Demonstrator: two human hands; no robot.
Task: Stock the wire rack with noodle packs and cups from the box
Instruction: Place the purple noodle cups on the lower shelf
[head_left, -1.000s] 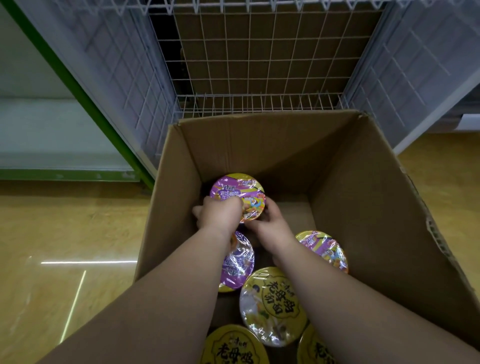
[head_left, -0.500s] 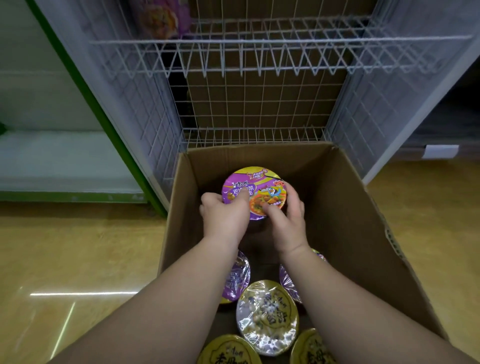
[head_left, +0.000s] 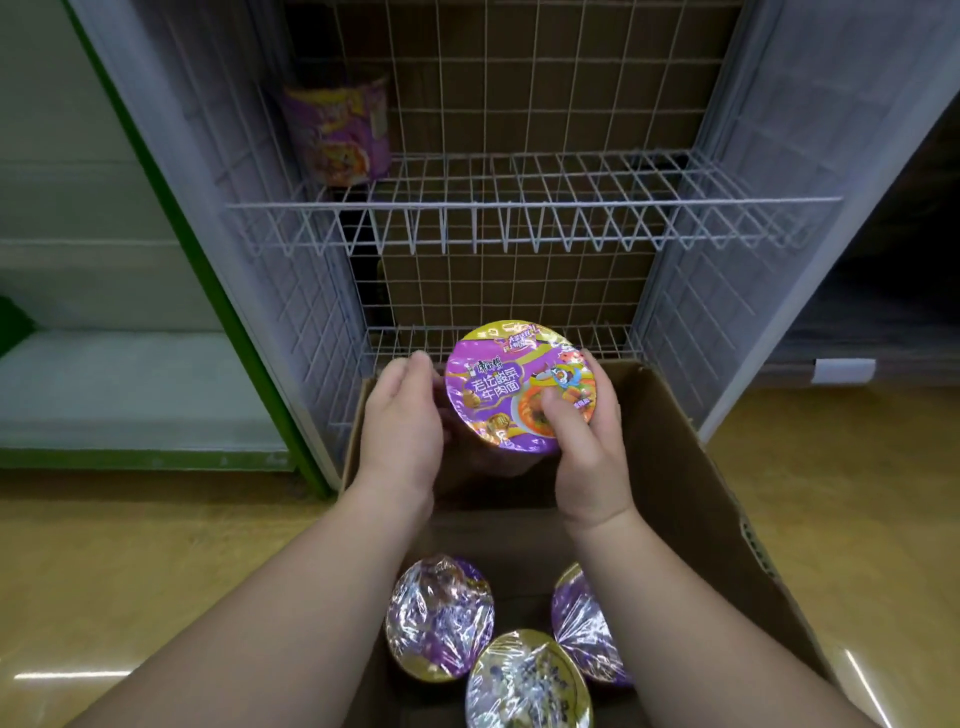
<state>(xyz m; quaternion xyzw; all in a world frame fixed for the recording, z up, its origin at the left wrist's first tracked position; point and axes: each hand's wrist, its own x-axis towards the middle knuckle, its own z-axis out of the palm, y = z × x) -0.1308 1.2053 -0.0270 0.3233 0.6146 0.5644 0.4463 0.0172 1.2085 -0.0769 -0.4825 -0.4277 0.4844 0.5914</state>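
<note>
A purple noodle cup (head_left: 511, 382) with a foil lid is held above the far end of the cardboard box (head_left: 727, 499). My left hand (head_left: 400, 426) cups its left side with curled fingers. My right hand (head_left: 587, 431) grips its right side, thumb on the lid. Below, three wrapped cups show inside the box: a purple one (head_left: 441, 616), another purple one (head_left: 584, 623) and a yellow one (head_left: 527, 680). The white wire rack (head_left: 535, 205) stands just behind the box, and a purple cup (head_left: 340, 130) sits at the left of its middle shelf.
The rack's lower shelf edge (head_left: 405, 340) sits right behind the box's far wall. A green-framed shelf unit (head_left: 130, 395) stands to the left. Yellow floor (head_left: 130, 571) lies on both sides of the box.
Both hands have lifted the purple cup up out of the box toward the rack. My view has tilted upward, bringing the middle shelf and its cup into sight.
</note>
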